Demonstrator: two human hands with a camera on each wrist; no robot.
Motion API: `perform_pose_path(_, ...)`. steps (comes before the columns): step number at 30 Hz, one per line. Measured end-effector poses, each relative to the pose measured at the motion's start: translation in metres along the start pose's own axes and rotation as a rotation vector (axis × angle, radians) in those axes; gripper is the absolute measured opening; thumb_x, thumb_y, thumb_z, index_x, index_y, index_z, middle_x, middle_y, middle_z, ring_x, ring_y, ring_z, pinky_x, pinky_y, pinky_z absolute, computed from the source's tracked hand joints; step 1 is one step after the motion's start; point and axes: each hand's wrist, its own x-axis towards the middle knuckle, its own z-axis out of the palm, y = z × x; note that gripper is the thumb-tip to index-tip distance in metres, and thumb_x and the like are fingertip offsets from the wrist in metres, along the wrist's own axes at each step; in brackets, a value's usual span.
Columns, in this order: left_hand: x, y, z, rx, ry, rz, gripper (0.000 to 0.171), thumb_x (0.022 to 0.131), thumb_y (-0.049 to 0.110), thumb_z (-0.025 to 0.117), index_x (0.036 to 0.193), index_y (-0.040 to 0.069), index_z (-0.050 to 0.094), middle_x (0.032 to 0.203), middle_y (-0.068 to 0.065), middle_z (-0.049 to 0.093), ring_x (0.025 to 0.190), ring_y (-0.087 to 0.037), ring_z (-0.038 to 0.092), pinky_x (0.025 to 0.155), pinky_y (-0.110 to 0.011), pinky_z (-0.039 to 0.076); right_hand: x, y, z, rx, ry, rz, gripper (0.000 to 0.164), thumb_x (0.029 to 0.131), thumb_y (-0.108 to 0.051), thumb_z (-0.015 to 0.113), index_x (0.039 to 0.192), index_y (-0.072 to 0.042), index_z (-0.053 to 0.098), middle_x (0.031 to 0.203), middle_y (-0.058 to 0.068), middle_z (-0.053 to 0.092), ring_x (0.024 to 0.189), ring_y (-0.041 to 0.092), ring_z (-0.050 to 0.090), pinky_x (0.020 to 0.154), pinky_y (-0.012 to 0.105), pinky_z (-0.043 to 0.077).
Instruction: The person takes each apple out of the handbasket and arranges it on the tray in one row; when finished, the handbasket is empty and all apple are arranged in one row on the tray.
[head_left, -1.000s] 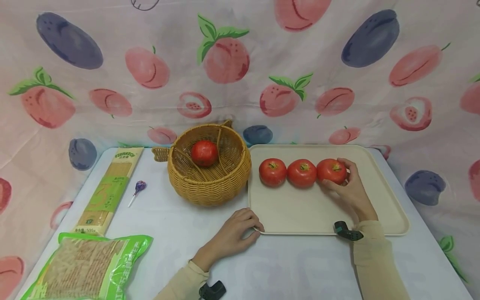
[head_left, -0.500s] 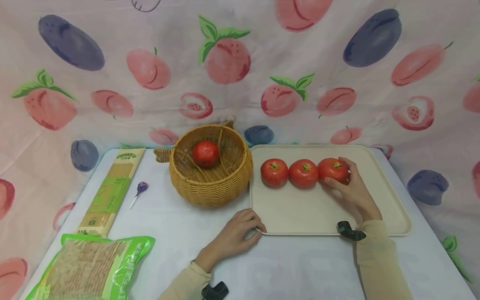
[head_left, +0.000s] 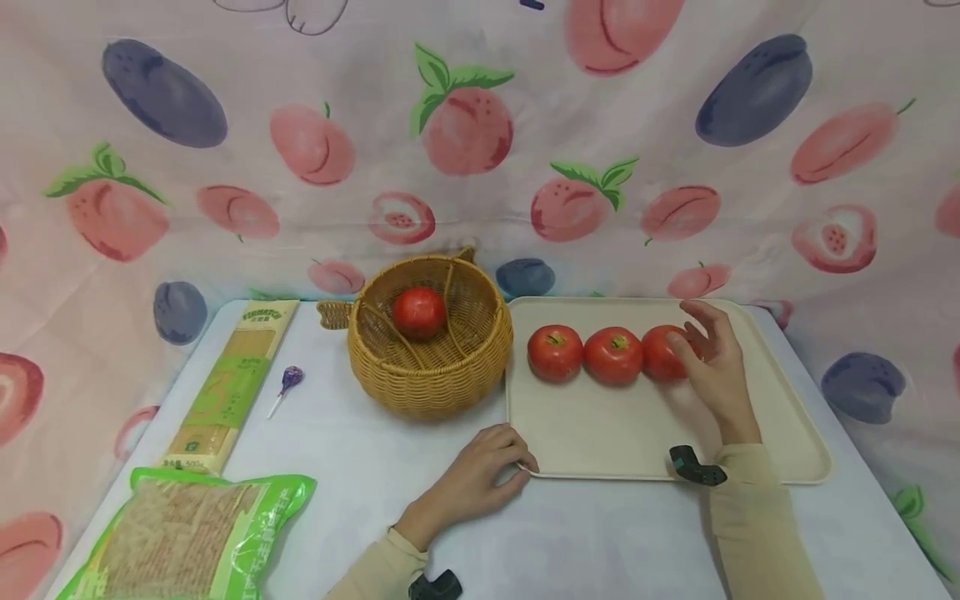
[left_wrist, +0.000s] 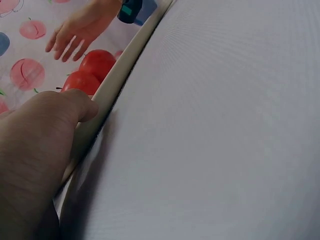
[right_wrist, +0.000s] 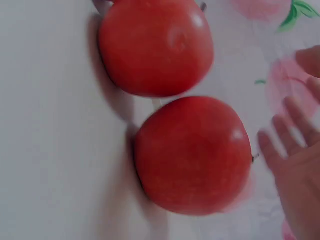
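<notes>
Three red tomatoes stand in a row on a beige tray: the left one (head_left: 555, 353), the middle one (head_left: 613, 356) and the right one (head_left: 663, 353). My right hand (head_left: 716, 367) hovers over the right tomato, fingers spread and holding nothing. In the right wrist view, a gap shows between its fingers (right_wrist: 295, 131) and the nearest tomato (right_wrist: 194, 156). My left hand (head_left: 480, 471) grips the near left corner of the tray (head_left: 600, 450). The left wrist view shows its thumb (left_wrist: 82, 106) over the rim; its other fingers are hidden there.
A wicker basket (head_left: 431, 392) with another red fruit (head_left: 419, 312) in it stands left of the tray. Farther left lie a lollipop (head_left: 291, 379), a pack of noodles (head_left: 228, 387) and a green-edged bag (head_left: 180, 533). A fruit-print cloth (head_left: 450, 208) hangs behind.
My right hand has let go of the right tomato and lifted off it, fingers opening. The left hand stays on the tray corner. The head view has shifted slightly.
</notes>
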Motion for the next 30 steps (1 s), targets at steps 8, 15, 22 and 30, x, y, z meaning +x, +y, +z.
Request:
perform_pose_path(8, -0.002, 0.003, 0.004, 0.000, -0.001, -0.001, 0.010, 0.089, 0.020, 0.062, 0.095, 0.026, 0.067, 0.093, 0.015, 0.056, 0.101, -0.002, 0.050, 0.101, -0.026, 0.040, -0.001, -0.014, 0.015, 0.130, -0.082, -0.122, 0.039, 0.083, 0.019, 0.053, 0.121, 0.018, 0.045, 0.117, 0.019, 0.055, 0.114, 0.018, 0.053, 0.094, 0.020, 0.047)
perform_pose_path(15, -0.002, 0.003, -0.001, 0.022, -0.015, 0.002, 0.010, 0.089, 0.019, 0.063, 0.095, 0.025, 0.067, 0.094, 0.014, 0.057, 0.101, -0.003, 0.050, 0.099, -0.027, 0.041, 0.009, -0.027, 0.030, 0.005, -0.197, -0.153, 0.031, 0.086, 0.015, 0.053, 0.116, 0.018, 0.048, 0.111, 0.022, 0.054, 0.105, 0.011, 0.058, 0.090, 0.015, 0.047)
perform_pose_path(22, 0.002, 0.001, -0.003, 0.026, -0.025, -0.007, 0.011, 0.089, 0.020, 0.061, 0.096, 0.026, 0.067, 0.094, 0.015, 0.056, 0.102, -0.003, 0.050, 0.101, -0.027, 0.040, 0.025, -0.040, 0.051, -0.119, -0.358, -0.272, 0.022, 0.084, 0.017, 0.052, 0.105, 0.011, 0.055, 0.109, 0.022, 0.055, 0.107, 0.014, 0.053, 0.094, 0.020, 0.047)
perform_pose_path(30, 0.001, 0.003, -0.003, 0.010, -0.020, -0.012, 0.011, 0.089, 0.019, 0.061, 0.095, 0.026, 0.067, 0.094, 0.014, 0.057, 0.101, -0.002, 0.050, 0.101, -0.027, 0.040, 0.031, -0.058, 0.071, -0.289, -0.486, -0.209, 0.020, 0.089, 0.004, 0.056, 0.108, -0.003, 0.059, 0.111, 0.009, 0.058, 0.106, 0.008, 0.053, 0.096, 0.029, 0.047)
